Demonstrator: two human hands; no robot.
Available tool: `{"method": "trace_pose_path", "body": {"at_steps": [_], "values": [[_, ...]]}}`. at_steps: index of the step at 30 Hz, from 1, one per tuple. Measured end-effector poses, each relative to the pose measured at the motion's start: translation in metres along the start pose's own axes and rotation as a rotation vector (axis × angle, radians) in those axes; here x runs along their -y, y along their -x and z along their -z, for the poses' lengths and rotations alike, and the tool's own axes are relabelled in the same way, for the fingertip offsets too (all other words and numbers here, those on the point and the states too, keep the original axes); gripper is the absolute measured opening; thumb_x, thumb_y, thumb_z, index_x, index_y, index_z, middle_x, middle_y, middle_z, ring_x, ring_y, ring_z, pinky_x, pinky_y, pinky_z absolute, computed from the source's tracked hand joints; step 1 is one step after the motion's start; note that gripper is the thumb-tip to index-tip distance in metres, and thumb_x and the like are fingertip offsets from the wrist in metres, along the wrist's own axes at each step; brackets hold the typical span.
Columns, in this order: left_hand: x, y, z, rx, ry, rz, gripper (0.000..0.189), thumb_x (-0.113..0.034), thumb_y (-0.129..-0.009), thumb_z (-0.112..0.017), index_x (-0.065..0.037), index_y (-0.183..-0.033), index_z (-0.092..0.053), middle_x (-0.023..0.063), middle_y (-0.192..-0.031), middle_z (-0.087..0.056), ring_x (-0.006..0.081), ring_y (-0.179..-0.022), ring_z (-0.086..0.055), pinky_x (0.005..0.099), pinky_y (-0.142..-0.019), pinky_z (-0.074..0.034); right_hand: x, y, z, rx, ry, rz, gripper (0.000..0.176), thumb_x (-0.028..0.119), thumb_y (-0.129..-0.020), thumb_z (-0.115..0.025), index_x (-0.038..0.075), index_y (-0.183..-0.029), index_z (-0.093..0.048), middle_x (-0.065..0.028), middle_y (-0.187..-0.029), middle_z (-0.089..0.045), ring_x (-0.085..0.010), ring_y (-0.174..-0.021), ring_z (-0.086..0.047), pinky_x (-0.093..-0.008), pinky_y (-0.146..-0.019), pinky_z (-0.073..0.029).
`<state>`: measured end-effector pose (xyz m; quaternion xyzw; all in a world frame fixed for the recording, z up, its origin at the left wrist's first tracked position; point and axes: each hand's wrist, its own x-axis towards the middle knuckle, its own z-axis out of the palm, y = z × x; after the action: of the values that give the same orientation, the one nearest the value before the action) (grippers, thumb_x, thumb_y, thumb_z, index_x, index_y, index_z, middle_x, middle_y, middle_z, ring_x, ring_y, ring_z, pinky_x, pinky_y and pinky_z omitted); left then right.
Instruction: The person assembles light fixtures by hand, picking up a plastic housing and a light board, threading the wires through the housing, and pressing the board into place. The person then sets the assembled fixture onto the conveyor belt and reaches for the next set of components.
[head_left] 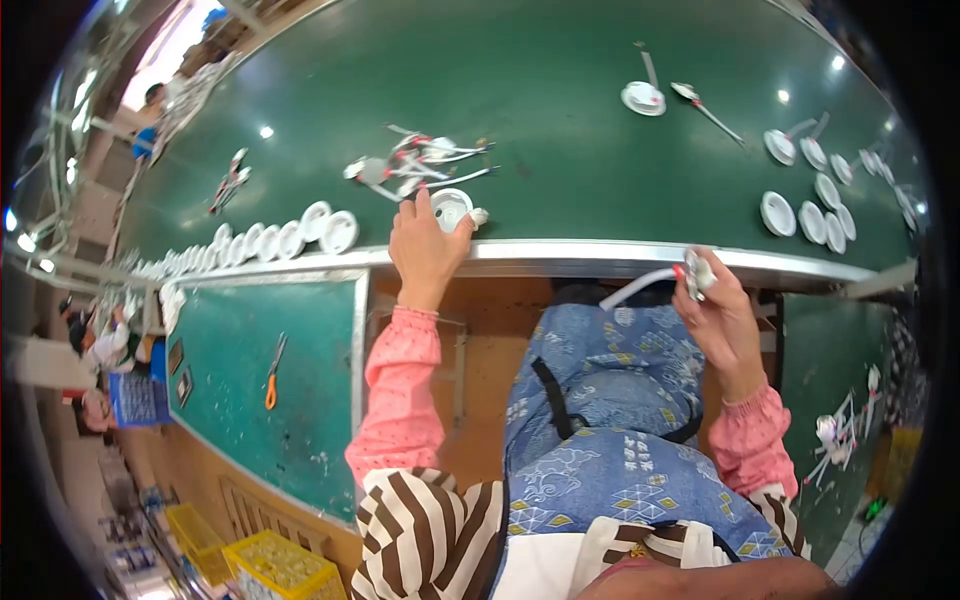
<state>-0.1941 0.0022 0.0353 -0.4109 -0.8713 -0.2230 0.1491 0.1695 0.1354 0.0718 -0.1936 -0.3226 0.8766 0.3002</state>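
My left hand (430, 250) is at the metal-edged front of the green table, its thumb and fingers closed about the rim of a white round plastic housing (452, 205). A small pale lump (479, 216) touches the housing's right side. Just beyond my fingers lies a loose pile of cabled parts (420, 160) with white leads and red collars. My right hand (722, 325), raised in front of the table edge, pinches a small metallic and white fitting (698, 275). From it a white cable (640, 287) with a red collar sticks out to the left.
A row of white round housings (290, 240) runs along the left front edge. More housings (778, 214) and cabled parts stand at the right. Orange-handled scissors (272, 375) lie on a lower green table (320, 420). Yellow crates (285, 565) are on the floor; people sit far left.
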Motion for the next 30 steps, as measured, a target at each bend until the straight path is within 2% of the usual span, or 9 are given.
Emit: {"method": "trace_pose_path", "body": {"at_steps": [1, 6, 7, 10, 11, 14, 15, 19, 30], "values": [[-0.023, 0.003, -0.004, 0.061, 0.003, 0.042, 0.076, -0.041, -0.076, -0.081, 0.002, -0.134, -0.056, 0.0193, -0.108, -0.062, 0.0380, -0.102, -0.061, 0.0485, -0.082, -0.052, -0.001, -0.005, -0.001, 0.015, -0.029, 0.048, 0.038, 0.009, -0.096, -0.063, -0.001, -0.130, -0.053, -0.0088, -0.099, -0.062, -0.0152, -0.068, -0.051, -0.0264, -0.058, -0.039], [-0.111, 0.034, -0.006, 0.195, 0.304, -0.120, 0.069, -0.033, -0.082, -0.079, 0.003, -0.136, -0.055, 0.0166, -0.110, -0.063, 0.0360, -0.103, -0.062, 0.0458, -0.085, -0.051, 0.013, -0.010, -0.012, -0.004, -0.094, 0.232, 0.031, 0.009, -0.098, -0.063, 0.001, -0.127, -0.055, -0.0079, -0.097, -0.061, -0.0168, -0.072, -0.054, -0.0266, -0.059, -0.040], [-0.121, 0.038, 0.002, 0.291, 0.373, -0.117, 0.067, -0.025, -0.081, -0.080, 0.002, -0.137, -0.055, 0.0137, -0.108, -0.065, 0.0322, -0.099, -0.063, 0.0428, -0.083, -0.051, 0.015, -0.010, -0.010, -0.012, -0.106, 0.259, 0.029, 0.009, -0.099, -0.063, 0.002, -0.126, -0.055, -0.0076, -0.096, -0.061, -0.0169, -0.072, -0.055, -0.0265, -0.059, -0.040], [-0.120, 0.041, -0.001, 0.378, 0.607, -0.159, 0.067, -0.014, -0.077, -0.080, -0.001, -0.138, -0.055, 0.0108, -0.106, -0.066, 0.0287, -0.095, -0.062, 0.0395, -0.081, -0.051, 0.017, -0.007, -0.002, -0.042, -0.094, 0.290, 0.027, 0.012, -0.100, -0.064, 0.002, -0.124, -0.056, -0.0067, -0.096, -0.061, -0.0171, -0.073, -0.055, -0.0262, -0.059, -0.040], [-0.116, 0.036, -0.003, 0.447, 0.642, -0.168, 0.072, -0.012, -0.073, -0.082, 0.001, -0.138, -0.053, 0.0168, -0.112, -0.063, 0.0352, -0.106, -0.059, 0.0440, -0.090, -0.049, 0.017, -0.007, -0.001, -0.049, -0.092, 0.296, 0.025, 0.011, -0.100, -0.063, 0.002, -0.123, -0.056, -0.0061, -0.094, -0.060, -0.0171, -0.073, -0.056, -0.0256, -0.060, -0.041], [-0.121, 0.020, -0.011, 0.393, 0.608, -0.352, 0.076, -0.009, -0.071, -0.082, 0.000, -0.140, -0.052, 0.0176, -0.122, -0.059, 0.0363, -0.112, -0.056, 0.0434, -0.096, -0.047, 0.017, -0.011, -0.002, -0.093, -0.043, 0.349, 0.024, 0.010, -0.100, -0.063, 0.002, -0.121, -0.056, -0.0058, -0.094, -0.060, -0.0163, -0.073, -0.057, -0.0252, -0.061, -0.043], [-0.125, 0.014, -0.019, 0.357, 0.582, -0.439, 0.082, -0.013, -0.068, -0.083, -0.002, -0.143, -0.051, 0.0165, -0.131, -0.056, 0.0319, -0.113, -0.055, 0.0389, -0.098, -0.048, 0.018, -0.013, -0.004, -0.125, -0.010, 0.378, 0.022, 0.010, -0.100, -0.063, 0.002, -0.119, -0.056, -0.0057, -0.093, -0.060, -0.0144, -0.073, -0.057, -0.0245, -0.062, -0.044], [-0.149, 0.007, -0.038, 0.419, 0.535, -0.467, 0.088, -0.029, -0.064, -0.087, -0.002, -0.141, -0.054, 0.0157, -0.130, -0.058, 0.0348, -0.117, -0.052, 0.0458, -0.105, -0.042, 0.026, -0.019, -0.004, -0.119, 0.146, 0.474, 0.022, 0.013, -0.101, -0.064, 0.002, -0.118, -0.055, -0.0055, -0.093, -0.062, -0.0120, -0.073, -0.059, -0.0225, -0.061, -0.045], [-0.158, 0.006, -0.041, 0.433, 0.646, -0.385, 0.077, -0.024, -0.064, -0.086, -0.004, -0.131, -0.055, 0.0131, -0.122, -0.059, 0.0324, -0.117, -0.052, 0.0431, -0.097, -0.039, 0.010, -0.036, 0.016, -0.025, 0.369, 0.334, 0.020, 0.016, -0.099, -0.069, 0.002, -0.108, -0.059, -0.0048, -0.090, -0.065, -0.0089, -0.074, -0.062, -0.0203, -0.062, -0.049]]}}
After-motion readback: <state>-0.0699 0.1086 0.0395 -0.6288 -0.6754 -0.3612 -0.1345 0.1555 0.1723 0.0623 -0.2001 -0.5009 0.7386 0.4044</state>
